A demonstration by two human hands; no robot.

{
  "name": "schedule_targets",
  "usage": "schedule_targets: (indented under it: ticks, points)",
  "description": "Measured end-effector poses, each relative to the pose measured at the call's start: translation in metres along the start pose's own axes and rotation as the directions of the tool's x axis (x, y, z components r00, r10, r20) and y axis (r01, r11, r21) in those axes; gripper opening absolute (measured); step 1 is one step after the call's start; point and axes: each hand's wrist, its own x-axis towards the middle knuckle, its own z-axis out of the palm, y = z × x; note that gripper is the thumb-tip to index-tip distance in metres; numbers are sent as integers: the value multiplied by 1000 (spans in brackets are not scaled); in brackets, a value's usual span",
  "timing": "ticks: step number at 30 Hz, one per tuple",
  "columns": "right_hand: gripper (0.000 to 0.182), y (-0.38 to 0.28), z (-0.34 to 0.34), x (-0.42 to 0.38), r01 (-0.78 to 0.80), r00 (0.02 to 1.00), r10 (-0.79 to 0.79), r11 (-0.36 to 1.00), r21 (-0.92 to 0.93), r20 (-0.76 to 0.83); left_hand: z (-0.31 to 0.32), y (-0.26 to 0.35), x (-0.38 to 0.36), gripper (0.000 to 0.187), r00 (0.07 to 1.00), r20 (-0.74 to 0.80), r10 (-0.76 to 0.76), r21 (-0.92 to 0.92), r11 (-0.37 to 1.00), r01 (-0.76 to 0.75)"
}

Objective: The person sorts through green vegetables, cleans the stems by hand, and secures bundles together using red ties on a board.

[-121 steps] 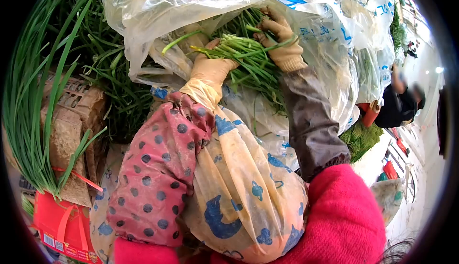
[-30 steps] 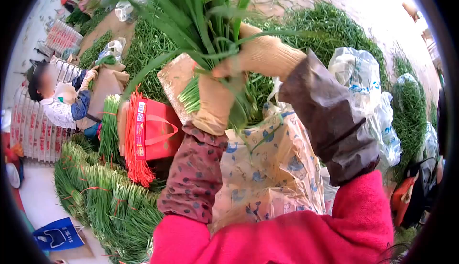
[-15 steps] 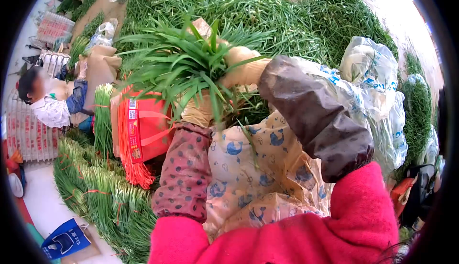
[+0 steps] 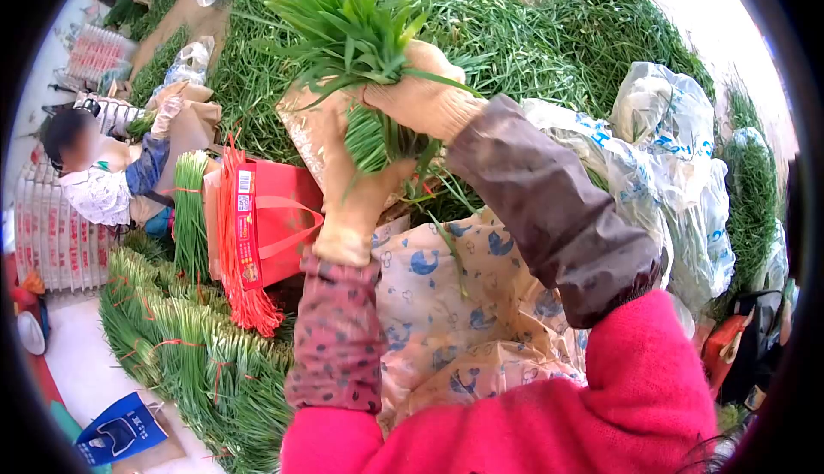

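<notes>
A beige glove covers my right hand (image 4: 425,92), its fingers wrapped round a bunch of long-leaved green stalks (image 4: 352,32) just below the spreading leaves. The leaf tips point up and away from me. Lower and to the left, my left hand (image 4: 356,199), in a matching glove, curls round the lower stalks of the bunch, thumb on the right side. Some of its fingertips are hidden. Behind that hand shows part of a pale speckled board (image 4: 300,126). A patterned apron (image 4: 446,302) covers my lap beneath both arms.
Loose greens (image 4: 532,36) lie heaped ahead. Left of me stand a red bag (image 4: 287,208) with red ties (image 4: 236,242) and tied green bundles (image 4: 189,354). Clear plastic bags (image 4: 669,165) sit to the right. Another person (image 4: 99,165) sits at far left, near stacked crates (image 4: 64,234).
The bunch has risen and moved away from me, its leaves now pointing upward rather than fanning left and down. My right hand has shifted slightly toward me, and the left palm is more visible.
</notes>
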Motion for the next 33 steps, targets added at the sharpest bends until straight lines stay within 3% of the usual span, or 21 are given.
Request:
schedule_targets:
  ticks: [1,2,3,4,5,6,7,8,9,10,12,13,15,17,21,23,28,30,33]
  points:
    - [28,-20,-19,-8,-76,993,76,997,-2,87,-3,19,-13,96,998,-53,15,-91,996,-20]
    - [30,-23,-24,-13,30,995,-25,998,-52,96,-10,34,-26,88,997,-57,-59,-50,997,56]
    - [31,-11,-11,-20,-135,989,126,985,107,81,-15,42,-38,81,990,-60,-131,-10,991,131]
    - [31,21,14,-23,-55,997,43,981,186,68,-17,40,-54,81,990,-53,-129,-12,992,128]
    - [28,44,31,-22,78,994,-92,976,202,60,-19,34,-68,75,957,143,-251,-355,890,287]
    - [26,67,48,-20,209,973,-225,953,219,52,-22,33,-77,71,888,366,-279,-604,654,455]
    - [28,50,41,-24,129,990,-141,931,342,10,-23,37,-85,70,828,521,-207,-546,665,510]
    - [29,33,34,-29,64,998,-56,882,466,-32,-22,34,-96,75,746,651,-141,-561,572,598]
    - [28,22,25,-37,88,996,-62,875,476,-68,-19,32,-103,81,647,761,-52,-548,483,683]
    - [27,10,16,-46,112,992,-69,868,484,-105,-12,34,-112,81,644,763,-45,-543,496,678]
    - [27,-8,6,-67,145,985,-78,861,487,-157,13,43,-135,86,706,696,-130,-636,346,690]
    - [26,-12,7,-81,305,949,-235,856,418,-211,25,29,-151,86,701,703,-122,-628,355,692]
    - [33,-22,7,-106,597,798,-534,764,246,-278,45,-11,-173,87,790,588,-175,-800,21,600]
    - [42,-41,5,-133,630,776,-616,765,133,-133,32,-9,-176,84,851,490,-189,-872,-101,480]
    - [46,-58,9,-195,721,691,-718,692,11,-86,5,21,-179,77,896,410,-170,-911,-118,394]
    - [46,-63,8,-221,728,683,-730,678,99,-19,3,34,-182,74,883,447,-147,-894,-123,432]
    - [33,-55,19,-262,818,575,-818,575,-22,4,11,52,-193,66,817,570,-85,-815,-188,548]
    - [32,-70,-9,-265,703,654,-749,655,279,110,10,56,-193,62,786,615,-56,-777,-215,592]
    - [31,-83,-48,-271,358,676,-663,677,643,322,0,66,-187,58,726,687,-29,-712,-227,664]
